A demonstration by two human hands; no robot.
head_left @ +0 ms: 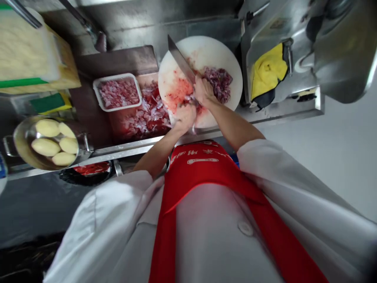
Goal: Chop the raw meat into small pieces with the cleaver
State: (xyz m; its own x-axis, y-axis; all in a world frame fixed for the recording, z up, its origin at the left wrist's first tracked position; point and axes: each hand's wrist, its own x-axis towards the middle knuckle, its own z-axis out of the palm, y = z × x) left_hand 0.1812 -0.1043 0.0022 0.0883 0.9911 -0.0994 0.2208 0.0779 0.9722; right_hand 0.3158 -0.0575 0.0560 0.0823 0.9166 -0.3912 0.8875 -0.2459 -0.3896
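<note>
A round white cutting board point(206, 47) lies over the sink's edge, smeared with red juice. My right hand point(204, 91) is wrapped around the handle of a kitchen knife point(181, 59), whose wide blade points to the far left of the board. Close by, at the board's near left edge, my left hand point(186, 116) has its fingers closed on a piece of raw meat, mostly hidden beneath them. To the right of my right hand sits a heap of dark, cut meat point(218, 83). Reddish scraps point(178, 92) are spread left of the knife.
Left of the board, loose meat pieces point(151, 112) lie in the sink beside a white basket of meat point(119, 94). A metal pot point(22, 135) of peeled potatoes stands farther left, below a green-and-yellow sponge point(48, 103). A yellow cloth point(268, 68) lies at right.
</note>
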